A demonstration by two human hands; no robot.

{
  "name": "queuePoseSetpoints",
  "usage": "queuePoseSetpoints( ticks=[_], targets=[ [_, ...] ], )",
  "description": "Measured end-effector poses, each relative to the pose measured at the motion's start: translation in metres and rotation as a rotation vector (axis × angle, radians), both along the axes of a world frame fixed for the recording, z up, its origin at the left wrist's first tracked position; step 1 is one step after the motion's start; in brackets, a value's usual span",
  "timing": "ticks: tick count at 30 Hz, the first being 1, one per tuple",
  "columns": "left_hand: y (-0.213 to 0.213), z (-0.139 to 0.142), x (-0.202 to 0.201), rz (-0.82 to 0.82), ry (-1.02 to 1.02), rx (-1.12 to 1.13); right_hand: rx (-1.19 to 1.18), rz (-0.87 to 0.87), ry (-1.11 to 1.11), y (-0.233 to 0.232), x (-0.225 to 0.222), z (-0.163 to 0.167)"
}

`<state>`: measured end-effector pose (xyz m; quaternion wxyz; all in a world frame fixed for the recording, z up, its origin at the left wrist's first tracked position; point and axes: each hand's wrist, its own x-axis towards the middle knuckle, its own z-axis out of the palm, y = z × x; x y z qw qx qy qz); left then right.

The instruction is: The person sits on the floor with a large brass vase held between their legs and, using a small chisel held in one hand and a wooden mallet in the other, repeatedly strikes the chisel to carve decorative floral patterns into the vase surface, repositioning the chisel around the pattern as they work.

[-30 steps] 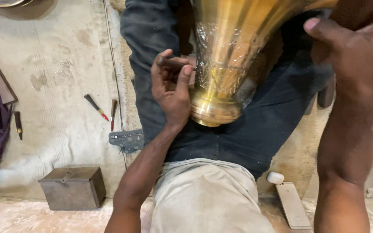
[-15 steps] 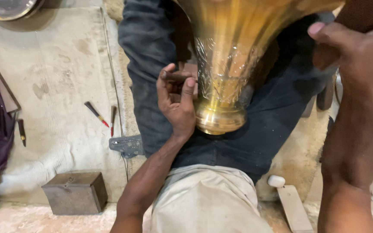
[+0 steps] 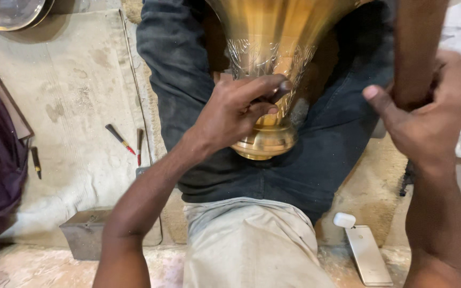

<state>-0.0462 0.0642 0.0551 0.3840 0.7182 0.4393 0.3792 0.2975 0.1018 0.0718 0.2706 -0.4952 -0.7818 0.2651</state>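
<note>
So the engraved brass vase is lying across the person's lap, narrow foot pointing toward the waist, which looks like a way to keep it from rolling. Left hand is draped over the neck just above the foot ring, fingers curled on the patterned band, maybe pinching something small, can't tell. Right hand is off to the side with its fingers wrapped round a dark upright shape, thumb sticking out. On the floor mat sit a couple of small chisels, a metal box and a phone near the knee
</note>
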Motion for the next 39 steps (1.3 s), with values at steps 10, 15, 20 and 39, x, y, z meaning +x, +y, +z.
queuePoseSetpoints(
  ticks=[10, 15, 20, 39],
  targets=[
    [-0.002, 0.005, -0.005, -0.086, -0.028, -0.056, 0.048, 0.118, -0.016, 0.000, -0.029, 0.029],
    [-0.003, -0.007, -0.002, -0.047, 0.142, -0.038, 0.319, 0.292, -0.532, 0.009, -0.044, 0.057],
    [0.002, -0.006, -0.002, -0.081, 0.132, -0.095, 0.188, 0.213, -0.413, 0.005, -0.051, 0.051],
    [0.004, -0.002, -0.002, -0.075, 0.028, 0.039, 0.026, 0.086, -0.123, -0.003, -0.055, 0.056]
  ],
)
